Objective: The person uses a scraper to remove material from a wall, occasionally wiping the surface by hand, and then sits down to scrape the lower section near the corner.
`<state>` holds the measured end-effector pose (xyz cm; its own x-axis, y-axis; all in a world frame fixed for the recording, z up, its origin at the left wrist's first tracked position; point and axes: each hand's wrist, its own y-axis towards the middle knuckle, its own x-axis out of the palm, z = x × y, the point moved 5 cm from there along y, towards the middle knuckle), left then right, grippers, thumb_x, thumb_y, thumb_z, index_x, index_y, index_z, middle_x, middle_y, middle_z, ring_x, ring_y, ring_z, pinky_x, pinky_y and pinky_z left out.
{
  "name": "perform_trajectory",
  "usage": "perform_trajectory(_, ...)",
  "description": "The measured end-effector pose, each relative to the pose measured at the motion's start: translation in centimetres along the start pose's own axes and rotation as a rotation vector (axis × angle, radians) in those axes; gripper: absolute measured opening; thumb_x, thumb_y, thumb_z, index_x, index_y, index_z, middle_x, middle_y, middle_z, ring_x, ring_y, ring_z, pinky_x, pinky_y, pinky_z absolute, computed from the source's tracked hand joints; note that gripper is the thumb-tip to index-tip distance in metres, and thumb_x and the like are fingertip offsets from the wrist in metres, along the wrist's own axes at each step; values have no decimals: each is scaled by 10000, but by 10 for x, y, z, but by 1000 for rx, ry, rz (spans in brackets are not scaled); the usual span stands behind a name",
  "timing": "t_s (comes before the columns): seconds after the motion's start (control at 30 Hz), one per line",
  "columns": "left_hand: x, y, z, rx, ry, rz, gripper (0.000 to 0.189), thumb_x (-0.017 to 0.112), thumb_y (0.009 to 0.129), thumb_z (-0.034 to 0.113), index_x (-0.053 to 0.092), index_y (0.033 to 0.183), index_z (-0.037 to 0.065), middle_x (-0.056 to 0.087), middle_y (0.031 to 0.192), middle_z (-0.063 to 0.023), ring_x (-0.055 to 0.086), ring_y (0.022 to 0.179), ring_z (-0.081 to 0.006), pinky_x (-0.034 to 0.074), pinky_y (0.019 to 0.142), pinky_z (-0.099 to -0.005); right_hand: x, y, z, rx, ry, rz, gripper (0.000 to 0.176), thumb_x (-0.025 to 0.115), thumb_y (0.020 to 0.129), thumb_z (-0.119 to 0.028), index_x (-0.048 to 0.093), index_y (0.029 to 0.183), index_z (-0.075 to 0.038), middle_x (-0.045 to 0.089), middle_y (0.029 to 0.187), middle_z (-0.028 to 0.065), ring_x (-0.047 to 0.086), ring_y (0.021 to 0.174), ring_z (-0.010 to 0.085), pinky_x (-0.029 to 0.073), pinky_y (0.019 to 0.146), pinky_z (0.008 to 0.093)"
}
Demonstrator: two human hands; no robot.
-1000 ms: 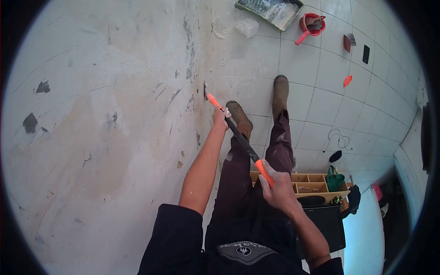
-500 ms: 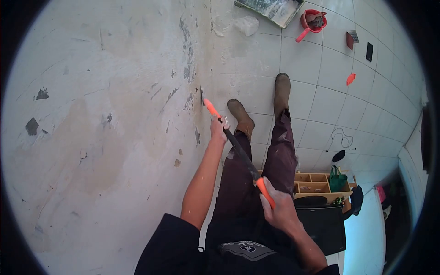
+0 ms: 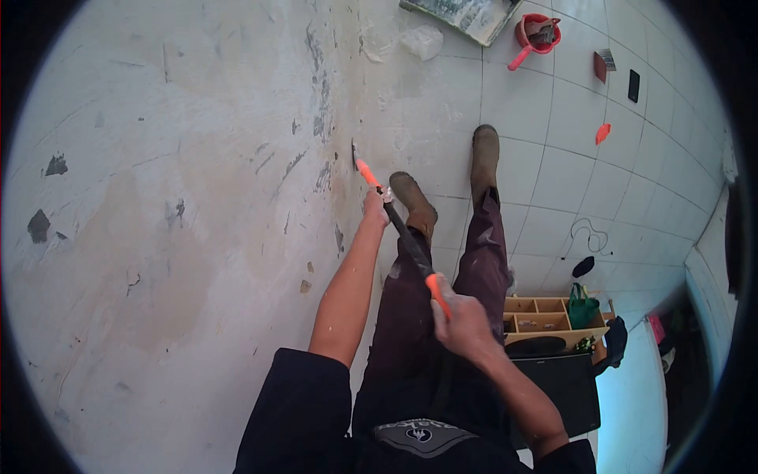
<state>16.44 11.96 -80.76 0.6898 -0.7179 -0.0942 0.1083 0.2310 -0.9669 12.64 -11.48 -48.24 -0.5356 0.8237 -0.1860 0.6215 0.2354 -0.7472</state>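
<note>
A long-handled scraper (image 3: 409, 243) with a black shaft and orange end sections runs diagonally in front of my legs. My left hand (image 3: 377, 205) is wrapped around the shaft just behind the front orange part. Farther back, my right hand (image 3: 464, 322) grips the orange rear end. The narrow blade (image 3: 354, 155) is at the foot of the wall (image 3: 197, 261), whose pale, patchy surface has grey scuffs and chipped spots. White residue marks my fingers.
My boots (image 3: 412, 196) stand on white floor tiles (image 3: 568, 178). Ahead are a crumpled plastic bag (image 3: 422, 43), a smeared tray (image 3: 466, 20) and a red dipper (image 3: 537, 33). A phone (image 3: 634, 85) lies at right; a wooden shelf unit (image 3: 537, 322) stands beside my right leg.
Both hands have pushed the scraper forward along the wall's base, the right hand shifting up and left the most. The blade sits slightly farther forward; my feet have stayed put.
</note>
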Motion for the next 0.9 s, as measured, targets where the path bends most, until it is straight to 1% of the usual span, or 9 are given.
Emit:
perform_trajectory(0.03, 0, 13, 5, 14, 77, 55, 340, 397, 1107, 342, 508, 1002, 39, 476, 669, -16, 397, 483, -116, 369, 461, -276, 15, 12, 2, -5, -30, 15, 578, 612, 942, -146, 460, 1451, 81, 647, 750, 273, 655, 701, 465, 518, 660, 542)
perform_trajectory(0.07, -13, 40, 3, -3, 215, 60, 347, 433, 1097, 385, 561, 1052, 66, 566, 721, -29, 505, 530, -132, 450, 504, -307, 25, 18, 2, 4, -52, 34, 559, 593, 948, -159, 479, 1446, 67, 647, 747, 279, 658, 710, 466, 521, 668, 553)
perform_trajectory(0.17, -9, 54, -2, 8, 179, -20, 342, 440, 1093, 382, 544, 1033, 62, 531, 696, -20, 477, 517, -130, 433, 493, -298, 8, 26, 4, 70, 28, 45, 553, 602, 942, -153, 493, 1443, 55, 647, 754, 291, 663, 724, 468, 521, 679, 550)
perform_trajectory(0.2, -8, 55, -8, -36, 19, -54, 338, 437, 1091, 377, 522, 1016, 59, 497, 686, -11, 447, 512, -123, 409, 480, -286, 1, 27, 5, 105, 39, 13, 562, 610, 941, -155, 491, 1452, 47, 650, 758, 295, 667, 735, 469, 523, 689, 540)
perform_trajectory(0.33, 4, -6, -9, 5, 30, 45, 302, 424, 1094, 327, 518, 985, 61, 470, 684, -11, 396, 487, -109, 382, 474, -284, -13, 3, 12, 50, 25, 17, 564, 625, 936, -143, 493, 1447, 56, 649, 761, 294, 664, 728, 469, 521, 691, 530)
perform_trajectory(0.5, 0, -108, -12, 29, -94, -85, 301, 394, 1110, 331, 482, 993, 68, 460, 725, -11, 388, 545, -108, 365, 514, -276, -60, -59, -20, 64, 75, -55, 570, 658, 918, -98, 498, 1438, 69, 650, 757, 279, 667, 709, 453, 527, 680, 490)
perform_trajectory(0.77, -23, -230, 3, -47, -218, -123, 284, 401, 1117, 334, 475, 1014, 80, 454, 779, -20, 407, 618, -120, 372, 566, -277, -91, -140, -79, 124, 103, -97, 601, 711, 871, -69, 532, 1435, 35, 659, 736, 258, 702, 675, 406, 541, 634, 397)
perform_trajectory(0.83, -24, -237, 7, -62, -211, -130, 285, 385, 1120, 326, 473, 1019, 75, 463, 791, -20, 409, 636, -117, 381, 584, -268, -89, -147, -92, 129, 82, -88, 611, 712, 863, -54, 528, 1439, 36, 659, 731, 245, 695, 648, 398, 543, 626, 398)
perform_trajectory(0.9, -26, -233, 6, -67, -233, -114, 295, 423, 1116, 349, 493, 1036, 74, 445, 775, -17, 400, 599, -115, 357, 539, -279, -76, -150, -82, 108, 80, -71, 618, 712, 868, -68, 519, 1446, 38, 658, 735, 230, 682, 631, 379, 542, 606, 410)
